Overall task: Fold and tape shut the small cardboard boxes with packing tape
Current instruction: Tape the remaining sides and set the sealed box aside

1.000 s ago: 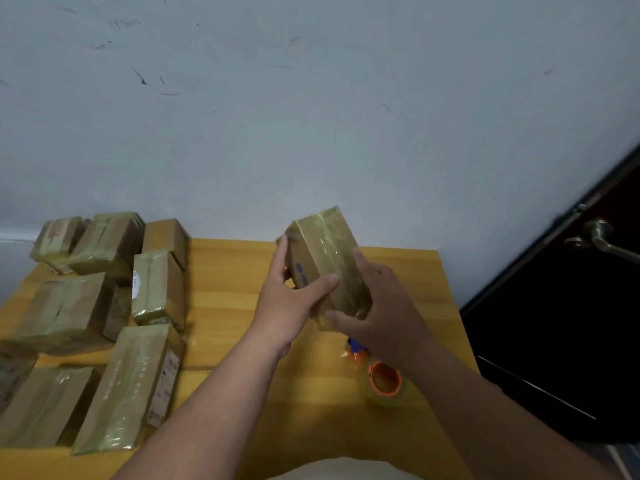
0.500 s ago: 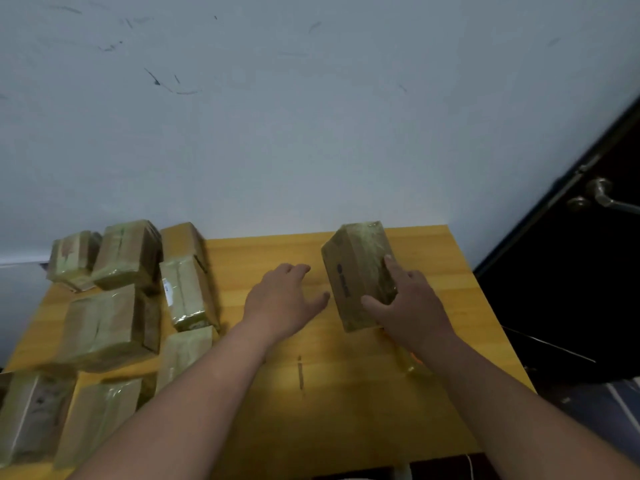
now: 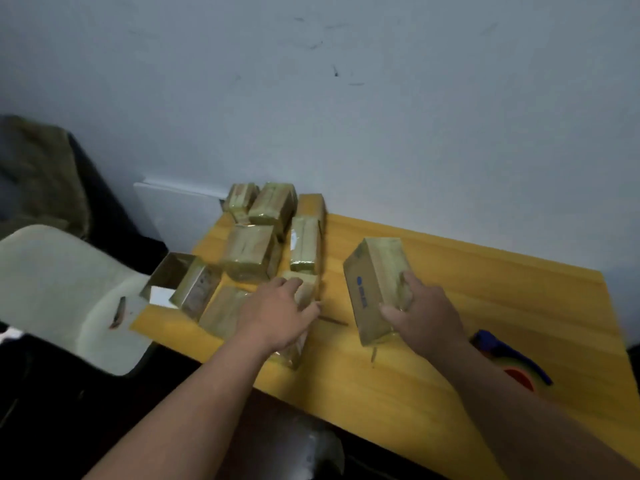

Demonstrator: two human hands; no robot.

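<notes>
A taped cardboard box with a blue logo [image 3: 375, 282] stands on the wooden table [image 3: 485, 306]. My right hand [image 3: 420, 313] grips its near right side, fingers curled round the edge. My left hand [image 3: 277, 311] hovers with relaxed fingers over a taped box [image 3: 301, 296] in the group at the left, holding nothing. Whether it touches that box I cannot tell. A tape dispenser with a blue handle and orange core [image 3: 512, 362] lies on the table right of my right forearm, partly hidden.
Several taped boxes [image 3: 252, 254] crowd the table's left end by the wall. An open empty box [image 3: 169, 275] sits at the left edge. A pale chair [image 3: 59, 289] stands left of the table, with dark cloth behind it.
The view has swung left. My left hand moved from beside the logo box to over the taped boxes at the left. My right hand keeps hold of the logo box.
</notes>
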